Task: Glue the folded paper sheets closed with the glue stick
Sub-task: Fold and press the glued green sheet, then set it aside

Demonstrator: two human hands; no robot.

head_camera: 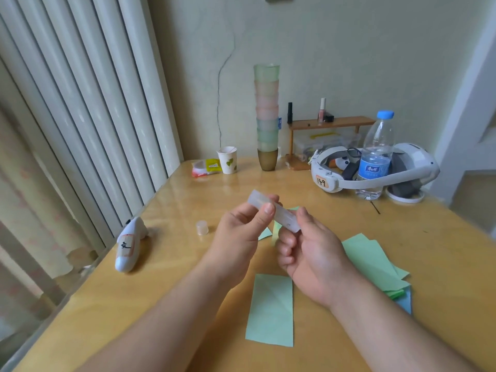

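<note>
Head view: both hands raised above the wooden table (pixel 188 264), sharing one translucent glue stick (pixel 279 214) held tilted, far end up-left, near end down-right. Left hand (pixel 239 237) pinches the upper part of the tube, thumb on the near side, other fingers curled round behind it. Right hand (pixel 311 253) grips the lower end, thumb along the tube's side, remaining fingers curled in under it. Glue stick is off the table, between the two hands, uncapped; small clear cap (pixel 202 227) stands on the table left of the left hand, apart from it. Folded green sheet (pixel 271 310) lies flat on the table under the forearms, nearest the camera. Pile of green sheets (pixel 375 261) lies to the right, partly under the right hand, with a blue sheet (pixel 406 302) poking out at its near edge. Small bits of green paper (pixel 265 233) show between the hands, shape unclear. White controller (pixel 128 245) lies at the left table edge. Far side: paper cup (pixel 228 159), tall stack of coloured cups (pixel 267 116), water bottle (pixel 375 157) standing inside the strap of a white headset (pixel 375 173), small wooden shelf (pixel 330 123) behind. Curtain (pixel 80 103) hangs on the left.
</note>
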